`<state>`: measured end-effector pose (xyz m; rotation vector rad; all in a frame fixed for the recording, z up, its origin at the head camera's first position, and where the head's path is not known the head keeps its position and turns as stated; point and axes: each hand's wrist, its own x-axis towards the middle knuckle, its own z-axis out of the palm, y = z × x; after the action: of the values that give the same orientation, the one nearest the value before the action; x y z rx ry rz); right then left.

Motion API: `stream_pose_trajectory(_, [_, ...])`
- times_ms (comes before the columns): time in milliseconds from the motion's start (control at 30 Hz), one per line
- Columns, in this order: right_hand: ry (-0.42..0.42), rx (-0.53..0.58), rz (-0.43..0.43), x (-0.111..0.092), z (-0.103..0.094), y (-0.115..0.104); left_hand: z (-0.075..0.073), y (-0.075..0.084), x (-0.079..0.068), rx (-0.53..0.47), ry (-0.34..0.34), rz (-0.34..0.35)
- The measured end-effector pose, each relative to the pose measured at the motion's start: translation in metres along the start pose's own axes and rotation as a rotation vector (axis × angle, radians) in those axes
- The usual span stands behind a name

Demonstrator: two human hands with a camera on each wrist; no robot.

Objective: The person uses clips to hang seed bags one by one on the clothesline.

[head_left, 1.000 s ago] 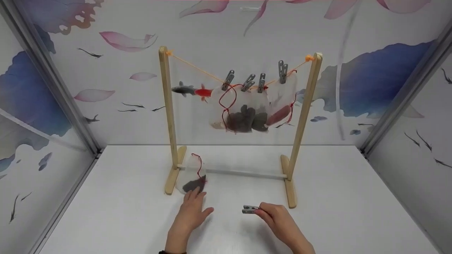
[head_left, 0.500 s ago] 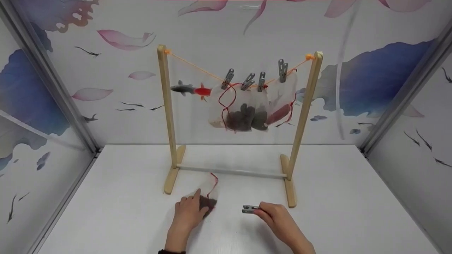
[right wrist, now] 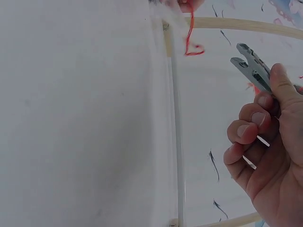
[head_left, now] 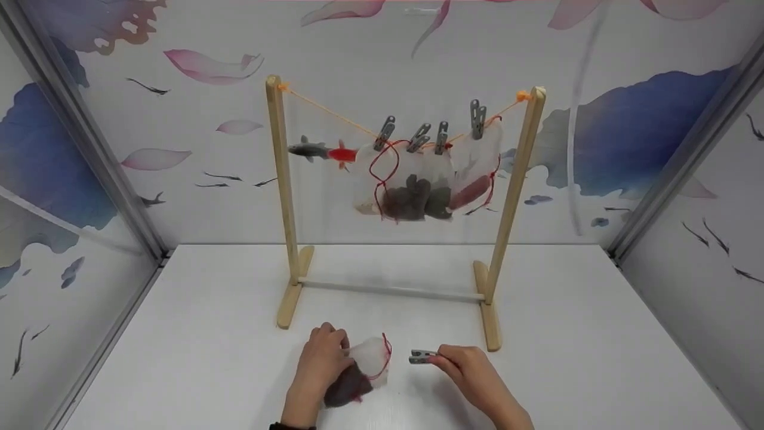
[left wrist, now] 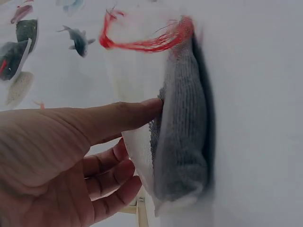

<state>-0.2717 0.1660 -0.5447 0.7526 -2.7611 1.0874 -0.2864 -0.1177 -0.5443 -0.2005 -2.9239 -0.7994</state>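
A sheer white drawstring pouch [head_left: 371, 353] with a red cord lies near the table's front, with a dark grey ribbed knit piece [left wrist: 182, 127] inside it. My left hand [head_left: 322, 357] pinches the pouch at its left side; in the left wrist view the thumb is on the grey knit's edge and the curled fingers are behind the sheer cloth. To the right of the pouch, my right hand [head_left: 474, 369] grips a grey clothespin [head_left: 421, 356] by its handle end. The clothespin's tips point left, towards the pouch.
Behind the hands stands a wooden rack [head_left: 490, 275] with a sagging orange line [head_left: 328, 111]. Several clothespins [head_left: 441, 137] hold similar pouches [head_left: 412, 197] on its middle and right. A pale bar [head_left: 394, 291] joins the rack's feet. Printed panels [head_left: 203, 119] enclose the table.
My left hand has drawn the pouch from beside the rack's left foot towards the front and right, turning it, and now pinches it. The right hand has stayed in place with the clothespin.
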Motion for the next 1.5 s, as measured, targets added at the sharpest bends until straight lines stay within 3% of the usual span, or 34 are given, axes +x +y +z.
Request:
stream_pose_trajectory(333, [0.035,0.0,-0.037,0.001,0.0,0.001,-0.007,0.011,0.006,-0.238,-0.089,0.121])
stream_pose_trajectory(433, [0.031,0.005,-0.027,0.0,-0.001,0.001,-0.009,0.015,0.006,-0.274,-0.113,0.124])
stream_pose_trajectory(633, [0.017,0.027,0.002,0.0,-0.002,0.001,-0.011,0.019,0.007,-0.274,-0.104,0.108])
stream_pose_trajectory(933, [0.019,0.012,0.021,-0.001,-0.002,0.003,-0.014,0.018,0.006,-0.254,-0.015,0.18])
stream_pose_trajectory(1267, [-0.003,0.019,0.072,-0.005,-0.009,0.011,-0.011,0.017,0.003,-0.265,-0.036,0.152])
stream_pose_trajectory(1500, [0.023,0.005,0.085,-0.001,-0.016,0.009,-0.015,0.025,0.003,-0.274,-0.011,0.147])
